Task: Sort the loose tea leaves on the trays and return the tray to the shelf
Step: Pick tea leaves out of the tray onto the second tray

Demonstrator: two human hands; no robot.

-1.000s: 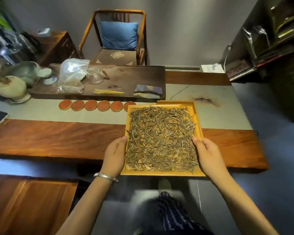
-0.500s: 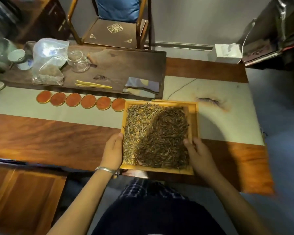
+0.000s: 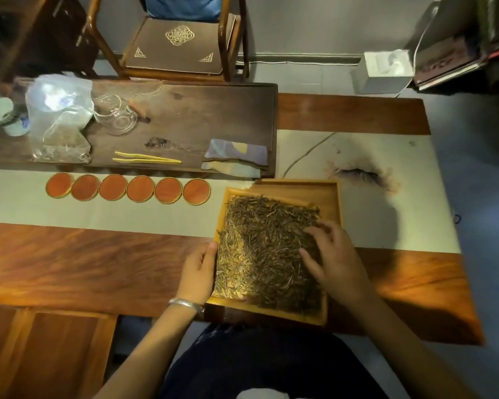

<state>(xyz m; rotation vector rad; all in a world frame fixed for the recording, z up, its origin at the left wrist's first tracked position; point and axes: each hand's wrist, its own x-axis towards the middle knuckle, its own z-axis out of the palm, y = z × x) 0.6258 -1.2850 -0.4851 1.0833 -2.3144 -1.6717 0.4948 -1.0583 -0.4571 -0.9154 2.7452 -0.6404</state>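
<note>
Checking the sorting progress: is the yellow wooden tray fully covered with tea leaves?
Not fully. The loose tea leaves cover most of the yellow wooden tray, but a strip along its far edge is bare.

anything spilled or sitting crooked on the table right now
No tea has spilled that I can see. The yellow wooden tray of loose tea leaves sits skewed to the table edge, its near edge overhanging. A dark smudge marks the pale table runner.
</note>
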